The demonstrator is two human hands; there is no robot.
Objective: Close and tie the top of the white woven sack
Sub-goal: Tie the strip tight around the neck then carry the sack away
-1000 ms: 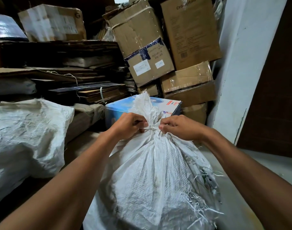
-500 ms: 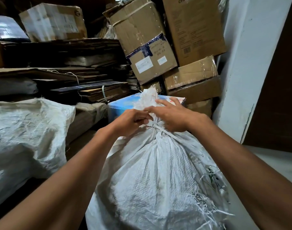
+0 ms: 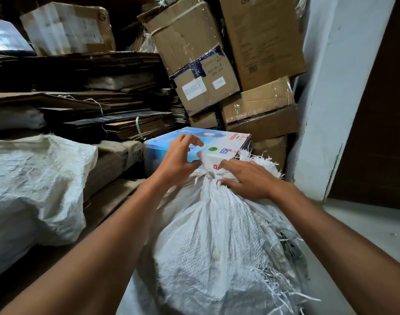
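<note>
a: item one, nearest?
b: white woven sack (image 3: 217,251), filling the view from centre down to 6 o'clock. full, creased, frayed strands hanging off its side toward 4 o'clock. its neck (image 3: 209,175) is gathered into a tight bunch at centre, with the loose frayed top flopped over toward 2 o'clock.
a: hands?
b: right hand (image 3: 249,181), just past 3 o'clock of the neck, lies flat on the sack, fingers extended and pressing at the bunched cloth; not closed around anything. left hand (image 3: 179,159), at 9 o'clock of the neck, is half open, fingers spread and curled in the air, thumb close beside the gather; whether it pinches a strand, cannot tell.
a: beyond them?
b: blue and white printed box (image 3: 169,146), directly behind the hands. second white sack (image 3: 35,185) at 9 o'clock, well apart from the first. flattened cardboard stack (image 3: 85,92) at 10 o'clock. brown cartons (image 3: 203,71), tilted and piled, at 12 to 1 o'clock. pale wall edge (image 3: 330,98) at 2 o'clock.
</note>
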